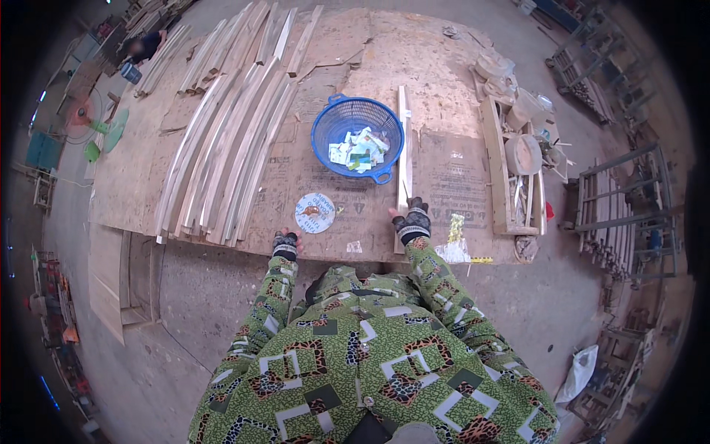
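Observation:
My right hand [411, 220], in a dark patterned fingerless glove, is at the near end of a long pale wooden strip [404, 155]. The thumb lies along the strip's left side and the fingers on the other, closed about it. At the table's front edge, my left hand [286, 243], gloved the same way, holds nothing that I can see; its fingers are loosely apart. Just beyond it lies a round pale disc [315, 213] with a brown patch. A blue plastic basket [324, 126] with crumpled paper pieces [360, 150] stands left of the strip.
Long wooden strips [222, 159] lie in rows at left. A wooden tray [497, 166] with tubs and bags borders the table's right side. Scraps [455, 240] and a yellow tape piece [481, 260] lie near the front edge. Racks [629, 214] stand at right, a fan [115, 131] at left.

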`<action>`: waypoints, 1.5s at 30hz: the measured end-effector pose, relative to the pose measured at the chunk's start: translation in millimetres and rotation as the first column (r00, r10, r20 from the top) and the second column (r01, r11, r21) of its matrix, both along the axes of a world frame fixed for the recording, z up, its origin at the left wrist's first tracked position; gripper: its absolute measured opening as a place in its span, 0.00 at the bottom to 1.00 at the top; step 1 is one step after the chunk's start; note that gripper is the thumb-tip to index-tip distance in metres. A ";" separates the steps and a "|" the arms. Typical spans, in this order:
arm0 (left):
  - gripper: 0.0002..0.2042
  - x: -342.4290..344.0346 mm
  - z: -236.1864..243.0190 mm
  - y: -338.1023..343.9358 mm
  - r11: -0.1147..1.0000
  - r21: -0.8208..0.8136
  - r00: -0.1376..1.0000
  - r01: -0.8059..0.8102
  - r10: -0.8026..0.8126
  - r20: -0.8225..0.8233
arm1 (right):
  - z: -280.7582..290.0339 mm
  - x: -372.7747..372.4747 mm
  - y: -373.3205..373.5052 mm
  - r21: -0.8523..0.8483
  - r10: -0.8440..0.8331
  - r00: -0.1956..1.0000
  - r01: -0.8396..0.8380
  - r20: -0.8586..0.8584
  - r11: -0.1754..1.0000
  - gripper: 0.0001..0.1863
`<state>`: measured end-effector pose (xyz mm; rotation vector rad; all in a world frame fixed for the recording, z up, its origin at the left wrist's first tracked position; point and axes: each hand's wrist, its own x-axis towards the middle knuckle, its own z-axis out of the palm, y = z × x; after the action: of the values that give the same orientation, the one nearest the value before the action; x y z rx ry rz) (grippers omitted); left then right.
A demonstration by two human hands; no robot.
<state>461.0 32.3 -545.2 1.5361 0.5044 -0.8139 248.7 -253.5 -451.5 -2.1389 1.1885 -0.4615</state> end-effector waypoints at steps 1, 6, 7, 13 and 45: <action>0.26 10.9 -4.4 4.3 0.994 -0.104 0.994 -0.044 0.033 -0.101 | 15.8 -0.6 -4.4 0.053 0.003 0.992 0.004 -0.127 0.999 0.33; 0.20 11.0 8.8 -34.8 0.976 0.216 0.995 -0.020 -0.001 0.097 | 8.9 2.5 -22.1 0.142 0.023 0.931 0.031 -0.364 0.989 0.42; 0.20 12.7 9.5 -36.3 0.974 0.226 0.993 -0.015 -0.012 0.115 | 14.5 3.8 -23.0 0.207 0.045 0.912 0.044 -0.408 0.977 0.42; 0.27 3.8 8.9 -52.4 0.994 0.085 0.989 -0.063 0.051 0.138 | -15.3 -13.6 -43.6 0.155 0.014 0.919 0.052 -0.395 0.987 0.36; 0.36 -129.8 223.2 -24.1 0.677 -0.580 0.891 0.453 -0.368 0.266 | 81.2 24.5 49.2 0.662 0.186 0.792 -0.593 0.581 0.458 0.21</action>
<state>331.2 8.1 -322.0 1.0510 -0.2364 -1.0876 273.2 -204.2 -370.3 -1.2765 0.4151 -0.0818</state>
